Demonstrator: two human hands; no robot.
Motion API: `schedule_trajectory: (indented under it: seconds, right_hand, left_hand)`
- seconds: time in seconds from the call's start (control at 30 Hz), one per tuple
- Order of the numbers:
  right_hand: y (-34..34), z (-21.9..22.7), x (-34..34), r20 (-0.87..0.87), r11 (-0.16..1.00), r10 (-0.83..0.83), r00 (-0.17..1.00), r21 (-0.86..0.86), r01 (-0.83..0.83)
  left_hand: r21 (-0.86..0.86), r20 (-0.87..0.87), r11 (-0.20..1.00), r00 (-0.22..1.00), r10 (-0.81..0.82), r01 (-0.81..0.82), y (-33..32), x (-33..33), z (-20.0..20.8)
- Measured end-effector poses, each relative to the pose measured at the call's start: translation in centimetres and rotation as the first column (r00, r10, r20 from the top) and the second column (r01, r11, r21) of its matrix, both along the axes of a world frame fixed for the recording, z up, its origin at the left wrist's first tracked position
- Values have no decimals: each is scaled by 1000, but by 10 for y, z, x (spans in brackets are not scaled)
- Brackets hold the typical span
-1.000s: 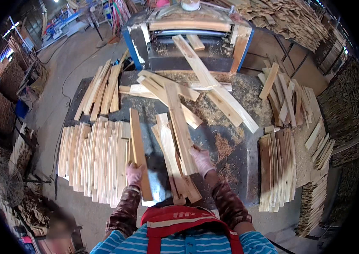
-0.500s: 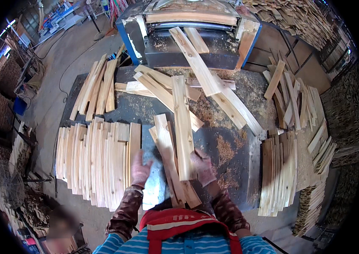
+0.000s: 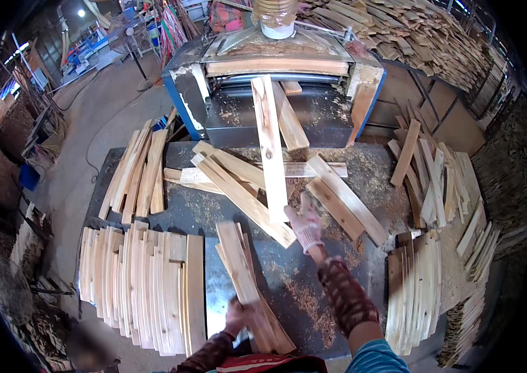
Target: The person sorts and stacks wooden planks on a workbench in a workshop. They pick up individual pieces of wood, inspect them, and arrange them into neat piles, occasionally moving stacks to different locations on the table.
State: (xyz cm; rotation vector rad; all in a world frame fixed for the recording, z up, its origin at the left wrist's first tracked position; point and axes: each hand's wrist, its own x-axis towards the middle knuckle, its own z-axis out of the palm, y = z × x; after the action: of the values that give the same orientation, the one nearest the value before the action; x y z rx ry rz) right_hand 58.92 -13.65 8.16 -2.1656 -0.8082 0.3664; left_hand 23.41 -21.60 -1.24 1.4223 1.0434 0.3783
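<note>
My gloved left hand (image 3: pixel 237 316) is closed, slightly blurred, on the lower part of a pale wooden plank (image 3: pixel 237 264). That plank lies over another darker plank (image 3: pixel 270 332) close to my body. My right hand (image 3: pixel 305 229), in a pale glove, reaches forward with its fingers apart. Its thumb side is at the lower end of a long knotty plank (image 3: pixel 268 140); whether it presses on the wood I cannot tell. This plank slopes from the machine's bed down over other planks on the dark table (image 3: pixel 176 211).
A blue-sided planing machine (image 3: pixel 276 67) stands ahead, with another plank (image 3: pixel 291 121) on its bed. Stacked boards (image 3: pixel 145 289) line the table's left, more boards (image 3: pixel 413 292) its right. Crossed planks (image 3: pixel 242 193) and sawdust (image 3: pixel 307 298) cover parts of the table. A wood pile (image 3: pixel 394 37) rises behind.
The view has tipped up toward the machine. My right hand has moved forward from a plank near my body. My left hand, open beside the left stack before, now grips a near plank.
</note>
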Motion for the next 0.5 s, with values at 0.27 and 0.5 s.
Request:
schedule_trajectory:
  seconds: [0.27, 0.5]
  right_hand:
    - [69, -77, 25, -353, 995, 75, 933, 94, -45]
    - [-11, -33, -10, -373, 916, 104, 922, 396, 57]
  left_hand:
    - [-30, -48, 986, 986, 160, -162, 16, 11, -34]
    - [-289, 77, 929, 962, 264, -232, 25, 31, -26]
